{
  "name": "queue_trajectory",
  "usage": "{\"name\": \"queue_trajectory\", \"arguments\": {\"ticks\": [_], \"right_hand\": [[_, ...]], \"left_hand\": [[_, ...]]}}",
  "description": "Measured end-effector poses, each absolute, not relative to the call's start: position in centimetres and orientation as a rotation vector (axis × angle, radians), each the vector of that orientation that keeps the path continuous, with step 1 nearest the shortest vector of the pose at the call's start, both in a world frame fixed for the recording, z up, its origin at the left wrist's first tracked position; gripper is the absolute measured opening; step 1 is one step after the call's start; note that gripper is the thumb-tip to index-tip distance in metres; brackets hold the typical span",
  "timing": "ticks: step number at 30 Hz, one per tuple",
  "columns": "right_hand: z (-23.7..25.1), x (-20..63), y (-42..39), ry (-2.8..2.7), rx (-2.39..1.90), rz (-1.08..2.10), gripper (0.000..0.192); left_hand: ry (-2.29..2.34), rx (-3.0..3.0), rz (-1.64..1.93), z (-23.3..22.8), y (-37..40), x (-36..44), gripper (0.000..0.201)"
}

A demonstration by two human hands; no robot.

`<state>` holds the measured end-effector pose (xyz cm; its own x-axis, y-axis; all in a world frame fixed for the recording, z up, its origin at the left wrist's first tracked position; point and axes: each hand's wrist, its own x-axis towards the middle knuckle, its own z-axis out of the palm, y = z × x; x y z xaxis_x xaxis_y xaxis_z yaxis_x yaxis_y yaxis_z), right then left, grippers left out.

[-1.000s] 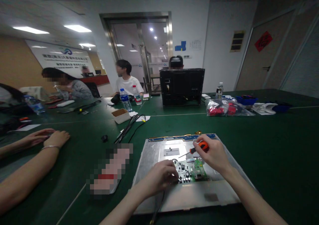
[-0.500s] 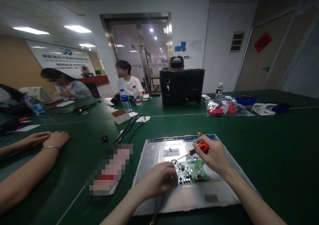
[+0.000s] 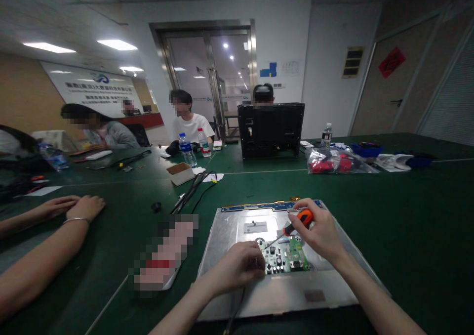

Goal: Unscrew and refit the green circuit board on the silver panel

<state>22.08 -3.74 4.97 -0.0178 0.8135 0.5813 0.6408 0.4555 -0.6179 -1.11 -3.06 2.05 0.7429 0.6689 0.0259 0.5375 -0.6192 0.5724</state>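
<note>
Screwdriver work on a green board atop a metal panel.

Far left on the felt-green desk point(image 3: 388, 216): a co-worker's forearms point(image 3: 55, 226), bracelet on one wrist; black cables point(image 3: 192, 189) beyond. Left hand point(image 3: 240, 266) curled, fingertips pressing the circuit board point(image 3: 287, 258). Flat silver panel point(image 3: 229, 236) beneath, on the desk. Right hand point(image 3: 322, 231) gripping an orange-handled screwdriver point(image 3: 296, 224), tip angled down at the board.

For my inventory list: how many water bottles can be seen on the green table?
4: two side by side before the white-shirted person, one far right, one lying at the left edge. Others may be hidden.
</note>
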Motion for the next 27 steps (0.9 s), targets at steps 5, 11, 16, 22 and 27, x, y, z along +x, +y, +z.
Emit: {"name": "queue_trajectory", "arguments": {"ticks": [5,11,16,22,27], "right_hand": [[4.87,22.05,-3.71,-1.731,-1.239,0.233,0.021],[4.98,22.0,-3.83,-1.713,-1.24,0.274,0.023],[4.92,21.86,-3.95,-1.669,-1.252,0.297,0.027],[4.91,21.7,-4.02,-1.661,-1.198,0.347,0.027],[4.87,21.53,-4.2,-1.71,-1.135,0.407,0.023]], "left_hand": [[0.888,2.414,0.306,2.23,-3.0,-1.2,0.005],[0.859,2.411,0.271,2.06,-2.78,-1.38,0.009],[0.85,2.396,0.294,1.83,-2.61,-1.44,0.01],[0.896,2.374,0.324,1.94,-2.64,-1.37,0.006],[0.902,2.366,0.311,1.94,-2.68,-1.37,0.007]]}}
